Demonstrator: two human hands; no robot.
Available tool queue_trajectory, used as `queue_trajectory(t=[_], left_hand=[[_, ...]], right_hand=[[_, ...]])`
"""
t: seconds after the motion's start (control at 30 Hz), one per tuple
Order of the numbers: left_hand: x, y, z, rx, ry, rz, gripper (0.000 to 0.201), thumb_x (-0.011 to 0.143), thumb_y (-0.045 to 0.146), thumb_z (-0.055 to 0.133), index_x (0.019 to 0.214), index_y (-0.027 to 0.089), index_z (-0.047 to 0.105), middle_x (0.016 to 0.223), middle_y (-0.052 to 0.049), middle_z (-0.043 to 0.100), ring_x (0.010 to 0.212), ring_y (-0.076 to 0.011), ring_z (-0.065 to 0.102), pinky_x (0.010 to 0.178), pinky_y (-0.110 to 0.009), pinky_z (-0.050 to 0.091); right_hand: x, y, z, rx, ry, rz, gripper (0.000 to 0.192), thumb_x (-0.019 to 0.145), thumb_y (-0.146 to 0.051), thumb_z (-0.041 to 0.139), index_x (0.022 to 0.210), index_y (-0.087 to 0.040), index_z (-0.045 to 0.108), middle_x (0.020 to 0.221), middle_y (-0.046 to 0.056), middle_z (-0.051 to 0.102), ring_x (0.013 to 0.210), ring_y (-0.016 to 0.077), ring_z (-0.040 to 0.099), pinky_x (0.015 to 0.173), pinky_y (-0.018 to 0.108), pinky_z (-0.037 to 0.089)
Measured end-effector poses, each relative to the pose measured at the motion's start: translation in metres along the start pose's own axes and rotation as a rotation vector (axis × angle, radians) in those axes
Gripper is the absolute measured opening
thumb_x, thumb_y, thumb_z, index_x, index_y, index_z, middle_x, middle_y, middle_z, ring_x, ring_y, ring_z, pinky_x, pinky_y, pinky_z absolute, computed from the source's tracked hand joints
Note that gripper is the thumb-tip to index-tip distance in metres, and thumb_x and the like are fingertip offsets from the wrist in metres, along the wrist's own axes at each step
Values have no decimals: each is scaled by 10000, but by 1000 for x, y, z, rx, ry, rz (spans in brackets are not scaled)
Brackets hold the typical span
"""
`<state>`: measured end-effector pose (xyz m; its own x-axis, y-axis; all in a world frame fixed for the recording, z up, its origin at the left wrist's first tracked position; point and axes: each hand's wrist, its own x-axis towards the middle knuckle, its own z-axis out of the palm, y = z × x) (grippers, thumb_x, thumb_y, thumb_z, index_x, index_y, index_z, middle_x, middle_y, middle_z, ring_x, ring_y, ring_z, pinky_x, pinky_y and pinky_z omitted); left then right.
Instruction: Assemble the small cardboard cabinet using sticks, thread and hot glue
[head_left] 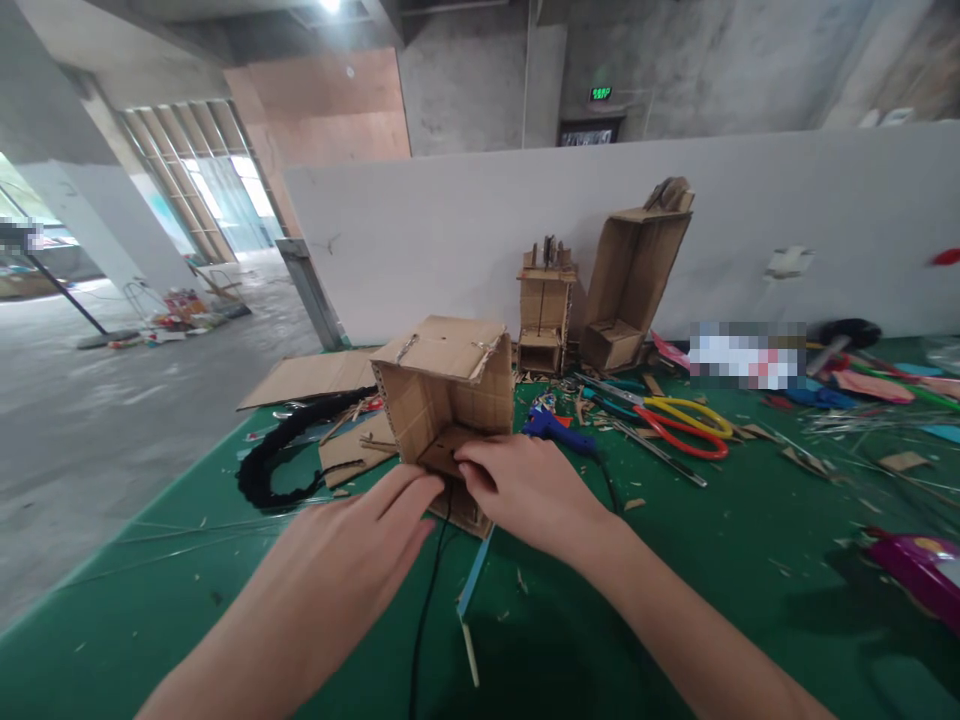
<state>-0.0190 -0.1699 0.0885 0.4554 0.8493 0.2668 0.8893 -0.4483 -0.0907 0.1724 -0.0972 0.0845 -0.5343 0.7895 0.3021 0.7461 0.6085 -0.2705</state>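
An open-fronted box of rough corrugated cardboard (444, 405) was stood on the green tabletop (712, 560), not far from its left edge, and was touched by both hands. The left hand (360, 545) was laid flat and loosely open against its lower front, while the right hand (525, 490) was curled half shut, fingertips pressed on a small cardboard flap inside. Red-and-yellow scissors (675, 420) were left nearer the far edge.

Both hands are pressing on a small open cardboard box (446, 410) standing on the green tabletop (720, 560): the left hand (360, 540) is touching its lower front edge, the right hand (525, 490) is fingering an inner flap. A blue glue gun (559, 430) and yellow-handled scissors (675, 420) are lying just beyond.
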Motion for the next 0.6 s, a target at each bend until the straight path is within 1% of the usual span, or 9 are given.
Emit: queue_trajectory(t=[0.07,0.13,0.23,0.3,0.37,0.43,0.5,0.53,0.6], left_hand=[[20,1,16,114,39,-24,375,923,248,360,1272,214,493,1281,-118,557,790,-210,676,558,-296,531],[33,-1,32,137,58,-34,419,923,229,355,1333,178,423,1335,-132,520,875,-228,676,605,-312,548],[40,-8,48,124,86,-51,418,933,228,348,1341,159,414,1262,-137,589,869,-233,685,630,-319,554],[39,-11,53,118,104,-46,400,932,221,356,1318,173,450,1179,-128,646,796,-222,697,607,-308,552],[38,-13,55,123,105,-34,404,918,186,368,1309,173,468,1139,-124,668,756,-212,700,589,-297,553],[38,-14,58,143,91,-17,443,888,113,365,1316,168,467,1197,-126,639,816,-210,698,607,-288,562],[39,-12,61,169,78,6,511,847,32,339,1321,176,468,1311,-116,557,952,-211,671,646,-279,572],[39,-12,63,184,76,15,546,828,0,323,1323,181,469,1356,-108,515,1000,-210,654,658,-276,575],[41,-10,65,217,68,19,588,808,-32,307,1329,188,466,1400,-100,466,1016,-212,646,642,-274,578]], right_hand=[[-3,2,-1,57,-6,-14,220,897,-241,448,955,-253,660,903,5,694,769,143,621,609,259,383],[-6,3,-1,147,-7,-38,231,895,-216,449,1003,-254,650,975,11,685,824,144,617,649,254,409],[-11,7,-1,283,-6,-82,261,885,-187,460,1060,-261,640,1050,17,664,889,142,606,710,255,435],[-14,12,-2,358,0,-99,266,877,-166,460,1050,-250,645,1017,17,665,877,133,603,727,252,442],[-18,23,-5,379,16,-81,262,867,-144,443,998,-231,653,955,14,668,838,123,603,724,245,444],[-23,40,-7,261,34,0,256,853,-144,426,946,-221,652,923,17,669,797,132,603,701,256,440],[-27,62,-7,-26,51,139,277,838,-178,430,1019,-221,635,955,45,666,797,177,598,668,295,428],[-29,73,-6,-169,57,176,312,832,-186,431,1084,-195,615,1001,80,653,878,215,584,673,310,424],[-32,93,0,-408,22,233,357,815,-179,442,1135,-114,588,1043,151,625,967,281,540,703,350,419]])
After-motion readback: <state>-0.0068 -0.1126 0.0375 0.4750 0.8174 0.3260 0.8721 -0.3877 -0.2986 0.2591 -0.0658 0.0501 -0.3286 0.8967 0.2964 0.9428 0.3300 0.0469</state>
